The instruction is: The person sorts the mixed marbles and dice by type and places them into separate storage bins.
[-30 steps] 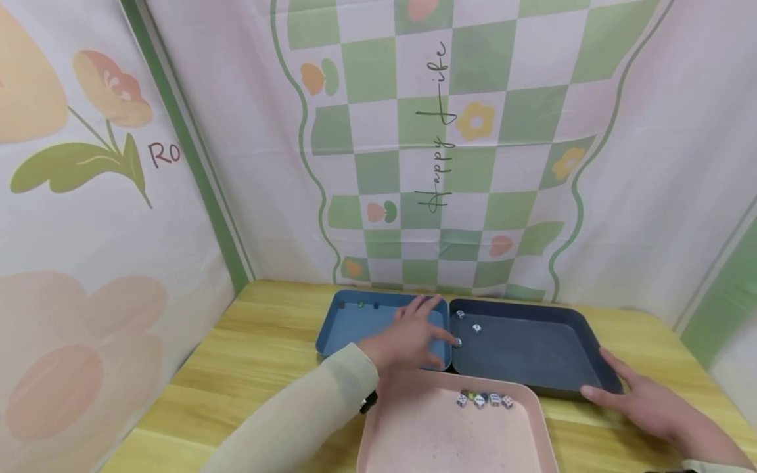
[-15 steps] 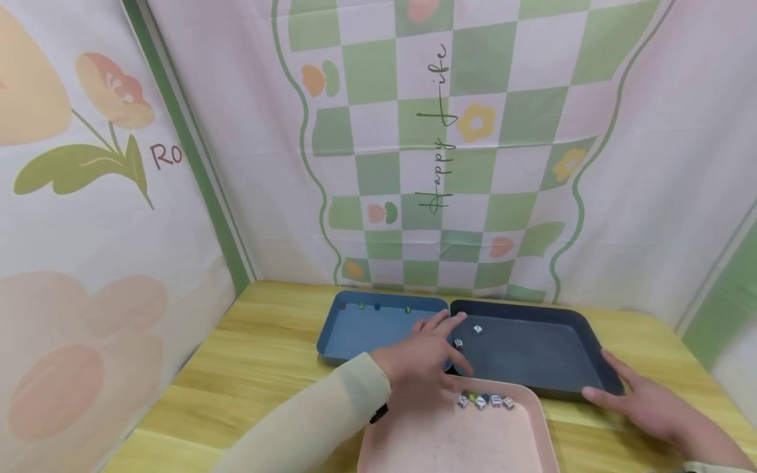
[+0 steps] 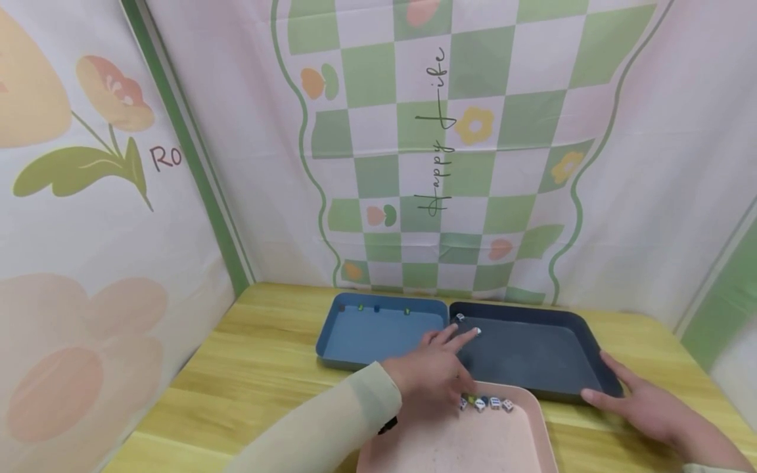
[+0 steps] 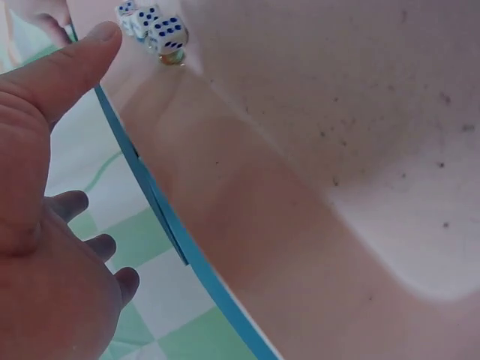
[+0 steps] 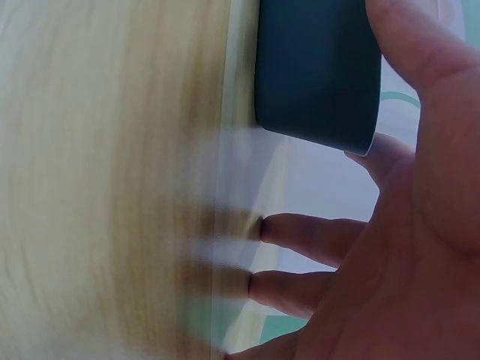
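My left hand reaches over the far edge of the pink tray, its thumb close to a row of small dice, white ones with coloured dice among them. Nothing is visible in its grasp; the left wrist view shows the thumb stretched beside white dice with blue pips. Two of its fingers extend over the dark tray, near a white die. Another white die lies by that tray's far left corner. My right hand holds the dark tray's near right corner between thumb and index finger.
A blue tray stands left of the dark one, with several small coloured dice along its far side. All the trays sit on a wooden table. A patterned curtain hangs behind the table.
My left hand has moved right and nearer, from the blue tray towards the dice in the pink tray. A small green die now shows in the blue tray. My right hand stays put.
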`<state>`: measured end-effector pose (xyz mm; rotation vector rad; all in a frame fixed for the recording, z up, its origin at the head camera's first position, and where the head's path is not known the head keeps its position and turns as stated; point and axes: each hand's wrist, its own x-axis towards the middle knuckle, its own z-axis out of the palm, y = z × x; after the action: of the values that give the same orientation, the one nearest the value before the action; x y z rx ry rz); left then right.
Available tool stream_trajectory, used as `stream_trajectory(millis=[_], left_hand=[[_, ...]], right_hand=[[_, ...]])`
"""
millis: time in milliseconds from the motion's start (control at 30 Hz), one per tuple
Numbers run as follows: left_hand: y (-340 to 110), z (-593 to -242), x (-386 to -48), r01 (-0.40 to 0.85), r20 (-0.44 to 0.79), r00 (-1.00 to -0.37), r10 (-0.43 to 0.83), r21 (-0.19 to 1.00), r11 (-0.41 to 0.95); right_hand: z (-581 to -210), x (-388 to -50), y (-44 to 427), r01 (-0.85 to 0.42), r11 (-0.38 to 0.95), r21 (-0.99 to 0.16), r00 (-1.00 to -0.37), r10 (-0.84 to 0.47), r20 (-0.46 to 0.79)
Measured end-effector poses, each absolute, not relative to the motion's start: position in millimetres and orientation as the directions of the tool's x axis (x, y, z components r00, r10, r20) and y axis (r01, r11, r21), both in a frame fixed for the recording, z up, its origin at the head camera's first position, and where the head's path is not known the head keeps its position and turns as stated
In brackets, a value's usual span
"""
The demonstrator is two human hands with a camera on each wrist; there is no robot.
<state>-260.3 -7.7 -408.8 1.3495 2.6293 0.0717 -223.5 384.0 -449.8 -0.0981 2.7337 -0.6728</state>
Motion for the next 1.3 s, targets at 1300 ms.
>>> stream_trajectory(millis=[1300], left_hand=[[-8.2, -419.7, -259.8, 0.786, -0.226, -0.58, 0.783, 0.098, 0.61]], right_hand=[[-452.2, -226.3, 386.9, -0.003, 0.886, -0.464, -0.946, -0.153, -0.286]])
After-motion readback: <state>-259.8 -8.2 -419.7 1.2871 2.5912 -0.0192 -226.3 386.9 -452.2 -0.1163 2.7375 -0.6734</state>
